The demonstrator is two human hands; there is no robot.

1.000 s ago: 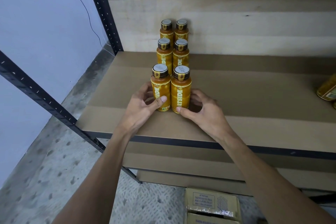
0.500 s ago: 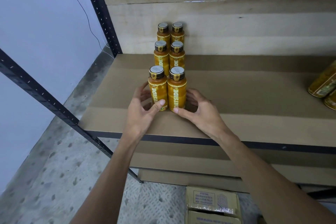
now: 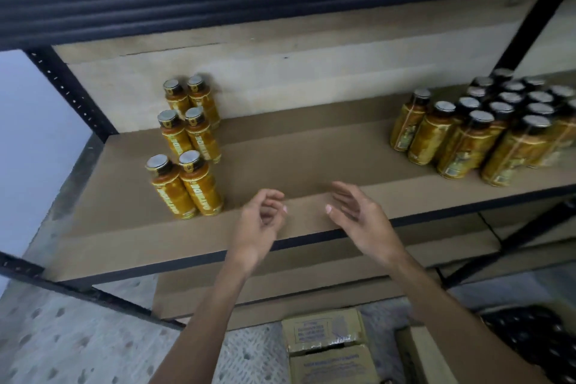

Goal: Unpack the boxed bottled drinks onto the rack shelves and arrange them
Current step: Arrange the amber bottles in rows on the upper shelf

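Your left hand (image 3: 258, 221) and right hand (image 3: 358, 218): apart, empty, fingers relaxed, above shelf (image 3: 311, 162) front edge. Paired bottles (image 3: 187, 146) stand at left end; loose cluster (image 3: 486, 134) at right end. Likely next: fetch two from cluster.

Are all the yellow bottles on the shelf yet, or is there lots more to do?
Partly done. Six bottles stand in a neat double row at the left of the shelf, and a bigger bunch stands at the right. In hand: nothing. The left hand and right hand hover empty. Left: the cardboard boxes on the floor, and what look like dark caps beside them.
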